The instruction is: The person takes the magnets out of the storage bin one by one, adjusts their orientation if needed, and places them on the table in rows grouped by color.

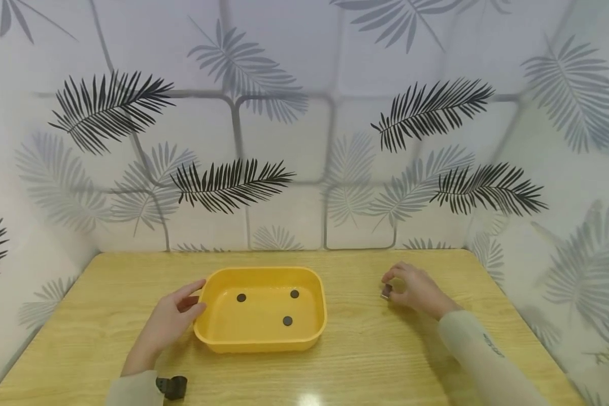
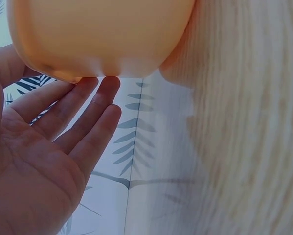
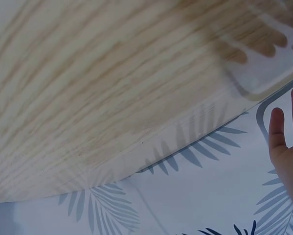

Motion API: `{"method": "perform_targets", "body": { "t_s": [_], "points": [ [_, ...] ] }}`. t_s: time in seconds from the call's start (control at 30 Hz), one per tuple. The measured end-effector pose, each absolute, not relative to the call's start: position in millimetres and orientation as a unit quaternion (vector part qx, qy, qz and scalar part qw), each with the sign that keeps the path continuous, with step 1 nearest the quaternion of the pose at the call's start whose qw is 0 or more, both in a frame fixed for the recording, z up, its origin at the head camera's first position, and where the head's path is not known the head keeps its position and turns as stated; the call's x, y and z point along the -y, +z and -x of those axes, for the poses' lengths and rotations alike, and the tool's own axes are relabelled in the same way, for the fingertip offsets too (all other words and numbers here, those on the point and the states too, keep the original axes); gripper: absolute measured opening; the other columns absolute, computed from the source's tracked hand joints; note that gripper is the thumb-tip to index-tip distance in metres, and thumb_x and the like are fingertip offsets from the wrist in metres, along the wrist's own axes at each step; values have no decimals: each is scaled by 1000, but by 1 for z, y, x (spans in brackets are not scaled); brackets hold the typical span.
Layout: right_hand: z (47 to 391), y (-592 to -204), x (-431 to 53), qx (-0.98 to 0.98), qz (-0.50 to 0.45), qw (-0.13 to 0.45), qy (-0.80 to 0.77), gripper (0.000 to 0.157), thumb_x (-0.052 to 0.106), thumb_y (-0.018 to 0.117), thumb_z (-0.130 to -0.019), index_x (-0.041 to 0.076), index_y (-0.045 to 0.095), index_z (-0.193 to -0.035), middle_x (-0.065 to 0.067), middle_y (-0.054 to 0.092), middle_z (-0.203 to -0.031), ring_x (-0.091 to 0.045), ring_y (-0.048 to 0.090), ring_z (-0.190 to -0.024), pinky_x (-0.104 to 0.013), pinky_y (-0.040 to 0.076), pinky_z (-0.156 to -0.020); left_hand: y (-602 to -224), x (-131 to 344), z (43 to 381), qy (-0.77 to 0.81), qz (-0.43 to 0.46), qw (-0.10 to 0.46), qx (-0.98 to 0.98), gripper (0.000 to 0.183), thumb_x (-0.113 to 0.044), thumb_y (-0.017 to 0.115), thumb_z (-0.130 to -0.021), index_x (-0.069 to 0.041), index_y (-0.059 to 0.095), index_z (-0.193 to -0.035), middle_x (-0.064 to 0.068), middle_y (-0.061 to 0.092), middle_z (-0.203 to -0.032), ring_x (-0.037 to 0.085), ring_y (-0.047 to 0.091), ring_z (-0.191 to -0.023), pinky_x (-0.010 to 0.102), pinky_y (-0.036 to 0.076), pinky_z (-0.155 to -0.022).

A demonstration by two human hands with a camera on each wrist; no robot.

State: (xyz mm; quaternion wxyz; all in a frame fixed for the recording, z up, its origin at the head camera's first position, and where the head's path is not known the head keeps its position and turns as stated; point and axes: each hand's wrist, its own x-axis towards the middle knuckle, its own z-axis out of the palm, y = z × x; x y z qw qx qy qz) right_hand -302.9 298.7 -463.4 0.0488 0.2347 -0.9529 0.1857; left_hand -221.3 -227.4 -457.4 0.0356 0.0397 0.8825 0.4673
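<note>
A yellow rectangular tub (image 1: 261, 341) with rounded corners sits on the table, left of centre. Three dark round discs (image 1: 287, 321) lie apart on its floor. At the tub's left side, my left hand (image 1: 170, 318) has its thumb and fingertips against the rim and outer wall. From the left wrist, the extended fingers (image 2: 82, 112) meet the tub's outside. Farther right, my right hand (image 1: 418, 290) pinches a small dark grey piece (image 1: 387, 291) with a light edge, low over the table. Only part of the right hand shows in the right wrist view.
The light wood-grain table (image 1: 355, 361) runs back to a pale, leaf-patterned curtain (image 1: 294, 141), which also stands at both sides. A black band with a small block (image 1: 172, 387) is at the left wrist.
</note>
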Motion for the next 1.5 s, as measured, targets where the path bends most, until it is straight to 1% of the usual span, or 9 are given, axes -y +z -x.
{"method": "perform_targets", "body": {
  "t_s": [0.2, 0.37, 0.57, 0.73, 0.9, 0.97, 1.13, 1.23, 1.5],
  "points": [
    [304, -465, -300, 957, -234, 20, 172, 33, 6, 78, -80, 13, 76, -113, -5, 69, -114, -29, 66, -108, -60, 51, -99, -456, 228, 223, 466, -42, 37, -883, 59, -14, 61, -104, -4, 40, -158, 26, 46, -158, 43, 60, -132, 40, 61, -98],
    [304, -468, -302, 959, -244, 18, 141, 37, 8, 77, -80, 18, 76, -116, -3, 68, -110, -24, 64, -102, -57, 52, -92, -457, 227, 222, 477, -41, 45, -877, 60, -15, 62, -104, -5, 40, -158, 26, 45, -158, 42, 59, -133, 39, 62, -98],
    [306, -466, -300, 959, -247, 13, 138, 28, 12, 80, -83, 22, 78, -108, 1, 67, -107, -20, 63, -100, -53, 50, -88, -458, 228, 223, 475, -38, 43, -878, 59, -14, 61, -104, -6, 40, -159, 24, 44, -160, 42, 59, -134, 40, 61, -99],
    [308, -466, -297, 962, -236, -1, 140, 14, 20, 82, -87, 25, 79, -100, 3, 66, -106, -19, 61, -100, -54, 49, -90, -458, 229, 224, 468, -48, 36, -882, 59, -14, 62, -104, -4, 41, -158, 25, 43, -160, 43, 59, -133, 41, 61, -99],
    [310, -468, -293, 962, -230, -10, 146, 6, 24, 82, -88, 27, 77, -90, 4, 65, -102, -18, 59, -98, -56, 48, -90, -458, 229, 225, 463, -51, 34, -884, 59, -15, 62, -104, -4, 41, -158, 27, 44, -158, 43, 60, -132, 41, 61, -98],
    [311, -468, -291, 962, -230, -12, 146, 6, 24, 81, -88, 27, 76, -86, 5, 65, -100, -17, 59, -95, -54, 48, -89, -458, 230, 224, 464, -48, 35, -884, 59, -15, 62, -104, -4, 41, -158, 26, 45, -158, 43, 60, -132, 42, 61, -98],
    [312, -469, -285, 960, -236, -6, 152, 11, 21, 82, -87, 25, 75, -80, 7, 64, -90, -9, 57, -84, -42, 49, -83, -459, 230, 223, 468, -46, 38, -882, 59, -15, 62, -104, -4, 41, -158, 27, 45, -158, 43, 60, -132, 41, 61, -98],
    [311, -471, -280, 960, -235, -1, 155, 12, 22, 82, -87, 25, 74, -79, 10, 64, -88, -7, 56, -82, -37, 49, -81, -459, 230, 223, 468, -51, 37, -882, 59, -15, 62, -104, -3, 41, -157, 27, 44, -158, 43, 60, -132, 39, 62, -96],
    [311, -472, -264, 958, -237, 5, 158, 11, 25, 80, -88, 26, 72, -80, 12, 65, -86, -3, 55, -78, -39, 48, -85, -458, 230, 224, 468, -54, 35, -881, 59, -15, 62, -104, -3, 41, -157, 27, 44, -159, 42, 60, -132, 38, 63, -95]
  ]
}}
